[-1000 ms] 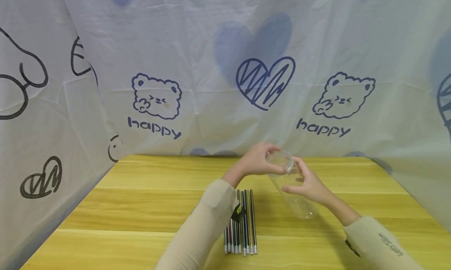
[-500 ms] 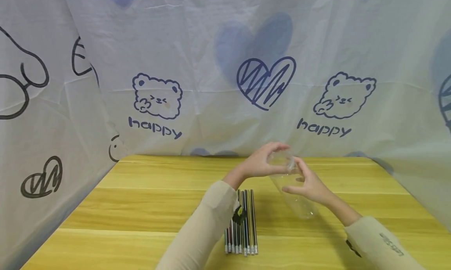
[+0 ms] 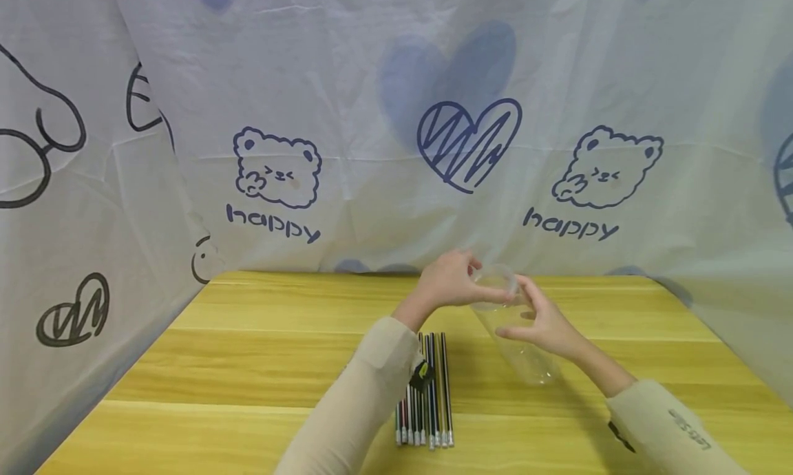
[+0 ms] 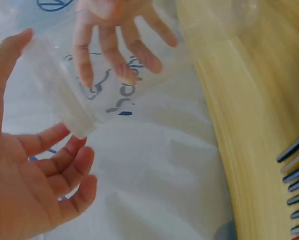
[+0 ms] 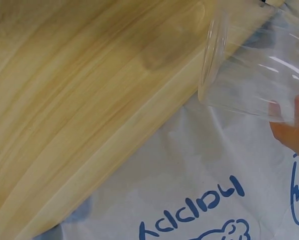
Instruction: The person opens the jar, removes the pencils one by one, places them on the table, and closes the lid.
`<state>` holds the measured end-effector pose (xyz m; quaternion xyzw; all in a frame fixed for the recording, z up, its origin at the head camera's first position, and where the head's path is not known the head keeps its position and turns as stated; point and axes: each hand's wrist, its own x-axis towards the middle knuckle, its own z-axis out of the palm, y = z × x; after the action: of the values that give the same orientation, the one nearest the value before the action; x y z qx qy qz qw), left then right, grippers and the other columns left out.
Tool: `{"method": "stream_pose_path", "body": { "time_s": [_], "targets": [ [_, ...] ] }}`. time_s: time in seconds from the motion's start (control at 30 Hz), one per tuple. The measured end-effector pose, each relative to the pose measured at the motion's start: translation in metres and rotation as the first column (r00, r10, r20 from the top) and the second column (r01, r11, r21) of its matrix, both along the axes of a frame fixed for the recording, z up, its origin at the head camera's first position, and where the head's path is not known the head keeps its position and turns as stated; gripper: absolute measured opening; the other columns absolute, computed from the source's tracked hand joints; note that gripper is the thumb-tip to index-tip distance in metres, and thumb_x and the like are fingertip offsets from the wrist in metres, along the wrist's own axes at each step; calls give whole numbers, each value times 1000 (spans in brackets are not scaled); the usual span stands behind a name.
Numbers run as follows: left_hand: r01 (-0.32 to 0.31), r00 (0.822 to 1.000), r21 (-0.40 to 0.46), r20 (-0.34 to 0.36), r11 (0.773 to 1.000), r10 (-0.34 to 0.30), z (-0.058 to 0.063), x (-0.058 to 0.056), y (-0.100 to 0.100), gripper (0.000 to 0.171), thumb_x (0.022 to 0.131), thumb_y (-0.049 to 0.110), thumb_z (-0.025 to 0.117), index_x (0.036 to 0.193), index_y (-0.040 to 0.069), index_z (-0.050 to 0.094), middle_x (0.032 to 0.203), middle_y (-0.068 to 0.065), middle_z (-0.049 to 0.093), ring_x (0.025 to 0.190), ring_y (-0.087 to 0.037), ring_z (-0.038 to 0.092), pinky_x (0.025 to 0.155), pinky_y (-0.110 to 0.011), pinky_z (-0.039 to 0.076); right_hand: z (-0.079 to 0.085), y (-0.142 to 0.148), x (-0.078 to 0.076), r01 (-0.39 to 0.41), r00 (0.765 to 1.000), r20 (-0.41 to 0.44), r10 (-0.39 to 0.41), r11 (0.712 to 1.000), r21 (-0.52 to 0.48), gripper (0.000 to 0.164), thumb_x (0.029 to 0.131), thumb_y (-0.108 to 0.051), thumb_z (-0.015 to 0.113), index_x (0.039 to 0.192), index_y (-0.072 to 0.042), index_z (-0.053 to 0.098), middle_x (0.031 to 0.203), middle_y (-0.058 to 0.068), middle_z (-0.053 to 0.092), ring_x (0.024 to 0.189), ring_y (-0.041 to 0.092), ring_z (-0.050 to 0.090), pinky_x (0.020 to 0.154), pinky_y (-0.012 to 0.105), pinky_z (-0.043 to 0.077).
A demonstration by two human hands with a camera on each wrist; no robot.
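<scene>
A clear plastic jar (image 3: pixel 533 365) leans over the table, its lidded end tilted up and to the left. Around its body, the right hand (image 3: pixel 545 329) grips with thumb and fingers spread; its fingers show through the clear wall in the left wrist view. At the top, the left hand (image 3: pixel 447 280) holds the translucent lid (image 4: pixel 59 90) by its rim, thumb on one side and fingertips on the other. Several dark pencils (image 3: pixel 438 406) lie side by side on the table below the left forearm, eraser ends toward me. That forearm partly covers them.
The yellow wood-grain table (image 3: pixel 248 365) reaches back to a pale hanging cloth (image 3: pixel 353 103) printed with hearts, bears and lettering. More of this cloth hangs along the left and right sides.
The left hand's fingers slid right over the lid, then turned back left, with the thumb now farther along the rim. The right hand and jar stay almost still; the pencils have not moved.
</scene>
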<state>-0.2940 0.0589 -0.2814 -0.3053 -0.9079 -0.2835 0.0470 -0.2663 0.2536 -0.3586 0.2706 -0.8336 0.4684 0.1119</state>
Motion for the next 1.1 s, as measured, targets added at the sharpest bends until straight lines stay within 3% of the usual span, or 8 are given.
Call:
{"method": "stream_pose_path", "body": {
  "time_s": [0.17,0.3,0.53,0.63,0.73,0.87,0.97,1.1],
  "targets": [
    [169,984,7,64,986,-169,4,-3,-3,69,64,26,78,123,3,49,117,-12,49,99,-20,47,71,-25,45,-1,-2,-2,-3,1000,-19,3,1000,14,79,71,-11,74,135,-6,28,129,18,40,111,34,42,87,54,38],
    [246,968,-17,55,969,-245,3,-2,-4,71,63,12,77,127,8,45,126,-9,42,108,-20,40,78,-29,43,-2,-2,-3,1,1000,-19,-1,1000,18,80,70,-11,75,134,-2,28,128,19,41,109,35,43,86,54,39],
    [340,939,49,35,939,-342,0,0,-3,72,67,13,75,131,14,42,133,-8,36,117,-19,34,90,-37,38,-1,0,-1,17,1000,4,-17,1000,11,80,72,-11,73,135,-1,25,127,22,41,110,37,43,87,53,39],
    [257,966,73,0,964,-257,0,1,0,69,75,33,70,133,10,41,133,-8,38,118,-21,37,93,-39,37,0,2,-1,16,1000,6,-16,1000,-2,79,73,-10,72,136,-3,24,130,21,38,109,36,43,87,54,39],
    [60,994,4,-95,998,-59,1,5,5,73,77,57,58,130,9,44,126,-7,47,111,-21,44,89,-37,41,0,3,0,12,1000,6,-12,1000,-17,79,74,-9,71,137,-6,24,132,19,37,106,32,45,87,54,39],
    [-149,973,-155,-200,977,116,2,10,9,73,70,76,44,98,10,61,86,-2,60,75,-14,53,64,-27,46,0,5,0,19,1000,4,-19,999,-36,78,73,-7,72,136,-6,25,128,18,41,102,27,47,86,52,40],
    [-172,973,-182,-183,968,138,1,11,11,67,67,79,43,72,14,57,59,3,49,51,-9,42,46,-22,38,1,6,1,21,1000,8,-21,999,-45,78,73,-7,72,136,-7,25,126,18,43,103,29,47,86,53,40],
    [-97,993,-82,-75,992,91,-1,10,10,61,66,73,54,72,12,57,56,3,47,46,-8,39,41,-20,36,0,7,1,15,1000,27,-13,999,-52,79,74,-7,71,137,-7,24,131,19,37,110,36,42,87,58,37]
  ]
}}
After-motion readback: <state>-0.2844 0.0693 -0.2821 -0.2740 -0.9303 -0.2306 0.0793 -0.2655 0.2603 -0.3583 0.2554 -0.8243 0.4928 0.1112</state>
